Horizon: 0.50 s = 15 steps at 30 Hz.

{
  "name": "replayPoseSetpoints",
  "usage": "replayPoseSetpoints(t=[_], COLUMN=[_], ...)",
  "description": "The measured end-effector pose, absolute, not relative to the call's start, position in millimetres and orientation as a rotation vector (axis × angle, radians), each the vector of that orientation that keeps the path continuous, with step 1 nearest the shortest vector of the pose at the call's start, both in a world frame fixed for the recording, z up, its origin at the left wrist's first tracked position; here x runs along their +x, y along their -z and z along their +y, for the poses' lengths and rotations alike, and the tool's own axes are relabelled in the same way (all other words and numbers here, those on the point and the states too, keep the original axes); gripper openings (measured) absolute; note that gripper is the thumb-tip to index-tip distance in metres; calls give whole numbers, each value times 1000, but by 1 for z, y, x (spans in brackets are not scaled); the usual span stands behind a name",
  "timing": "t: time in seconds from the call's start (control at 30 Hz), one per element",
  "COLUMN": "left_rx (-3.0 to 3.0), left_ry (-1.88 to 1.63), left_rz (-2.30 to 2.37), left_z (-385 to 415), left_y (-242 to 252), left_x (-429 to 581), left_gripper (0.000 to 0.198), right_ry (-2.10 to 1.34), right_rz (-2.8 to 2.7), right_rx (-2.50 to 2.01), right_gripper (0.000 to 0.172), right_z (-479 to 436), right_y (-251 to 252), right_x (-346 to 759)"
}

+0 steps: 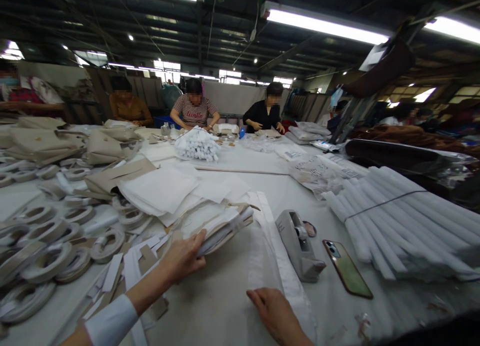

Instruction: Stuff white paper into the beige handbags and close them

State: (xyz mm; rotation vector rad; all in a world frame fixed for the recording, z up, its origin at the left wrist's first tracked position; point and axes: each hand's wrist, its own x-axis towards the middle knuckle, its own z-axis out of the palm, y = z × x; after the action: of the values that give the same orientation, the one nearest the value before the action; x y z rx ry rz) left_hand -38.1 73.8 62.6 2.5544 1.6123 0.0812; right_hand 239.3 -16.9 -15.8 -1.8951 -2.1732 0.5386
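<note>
1. Gripping the near end of the bundle [225,230], the left hand [186,256] has its thumb against one side and its fingers against the other
2. Bundle: beige layers with white and clear wrapping, apparently raised off the table [210,301]; underside clearance cannot be judged
3. Long axis: slanting from the left hand forward and to the right, far end toward the strip [283,266]
4. Key relation, as judged: bundle lies ahead and to the left of the right hand [275,311]; left hand is nearer, in contact, while the right is well apart from it
5. Right hand: low over the near table, fingers loosely bent, no object seen in them; cannot tell whether the fingertips meet the film [262,266]
6. Strip runs lengthwise away from the right hand, between the bundle's far end and the dispenser [300,251]
7. Phone [347,268]: just right of the dispenser
</note>
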Motion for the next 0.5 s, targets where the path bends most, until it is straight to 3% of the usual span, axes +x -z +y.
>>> replayPoseSetpoints(t=[0.17, 0.27, 0.5], left_rx=[2551, 2529, 2487], left_ry=[-174, -206, -180], left_rz=[1638, 1664, 1612], left_z=[75, 75, 74], left_y=[-59, -61, -56], left_x=[-42, -43, -43], left_gripper=[61, 62, 69], right_ry=[-133, -95, -150], right_rz=[-2087, -2246, -2538], right_rx=[-1929, -1900, -1244], right_gripper=[44, 45, 53], right_z=[24, 25, 29], right_y=[58, 86, 103], right_x=[244, 217, 130])
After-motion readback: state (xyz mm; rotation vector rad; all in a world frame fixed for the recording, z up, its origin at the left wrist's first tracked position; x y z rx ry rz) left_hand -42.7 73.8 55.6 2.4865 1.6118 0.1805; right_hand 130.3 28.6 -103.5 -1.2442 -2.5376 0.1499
